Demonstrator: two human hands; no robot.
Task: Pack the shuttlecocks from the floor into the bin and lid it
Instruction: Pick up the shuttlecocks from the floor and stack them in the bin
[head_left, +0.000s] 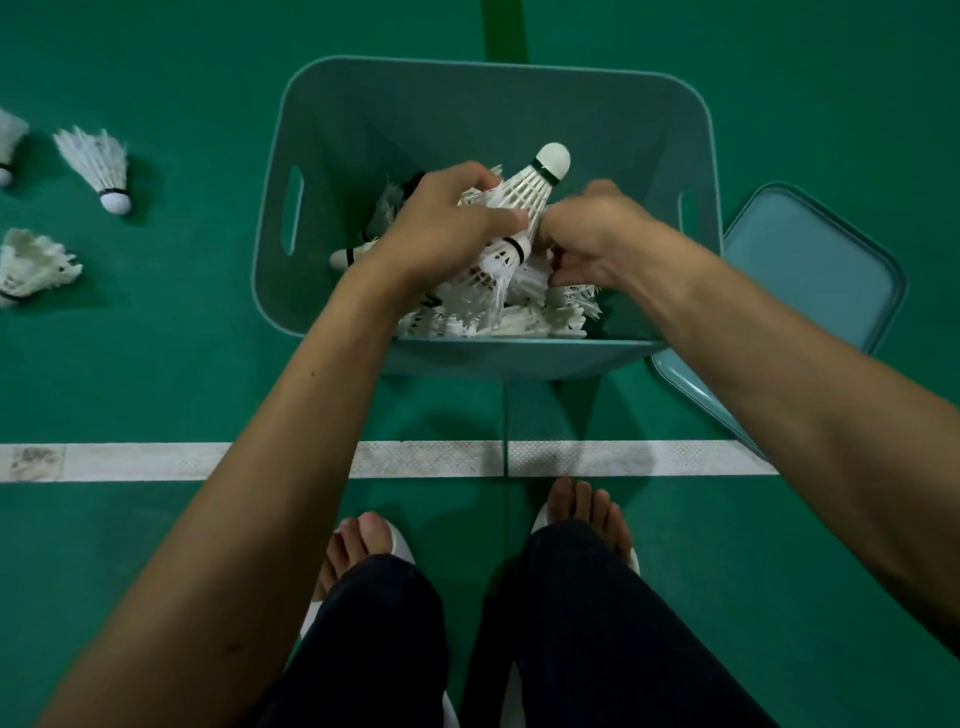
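Note:
A teal plastic bin stands open on the green court floor, with several white shuttlecocks piled in its near half. Both my hands are over that pile. My left hand grips a cluster of shuttlecocks; one of them sticks up with its cork tip pointing away. My right hand is closed on the same bunch from the right side. The teal lid lies on the floor, tucked against the bin's right side. Three loose shuttlecocks lie on the floor at the left.
A white court line crosses the floor in front of my feet, which wear white slippers. A darker green stripe runs away behind the bin.

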